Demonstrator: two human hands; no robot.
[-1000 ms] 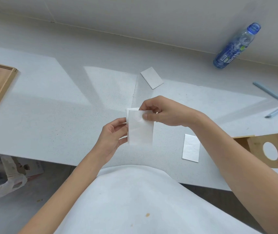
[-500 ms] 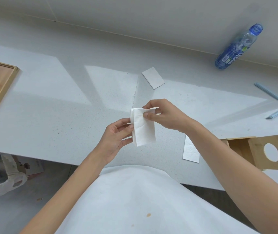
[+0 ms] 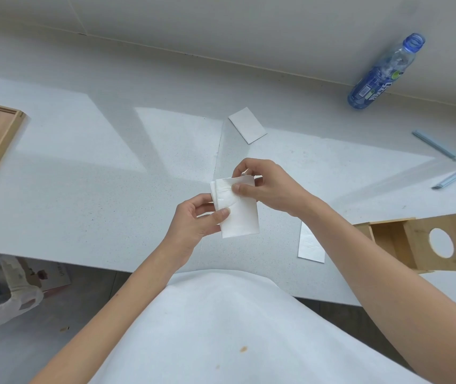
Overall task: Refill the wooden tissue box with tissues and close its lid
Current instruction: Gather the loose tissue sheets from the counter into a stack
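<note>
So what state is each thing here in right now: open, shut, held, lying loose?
Folded tissue: held above the counter by both hands.
Left hand: fingers pinching the tissue's left edge.
Right hand: fingers pinching its top.
Wooden tissue box: open, its lid with the round hole swung up.
Bottle: standing, uncapped.
Two flat tissues: lying loose on the counter.

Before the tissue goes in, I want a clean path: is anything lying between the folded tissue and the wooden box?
Only the person's own right forearm crosses that line, with a flat tissue lying on the counter beneath it. Both hands, left and right, hold the folded tissue, and the wooden box shows an open cavity.
</note>
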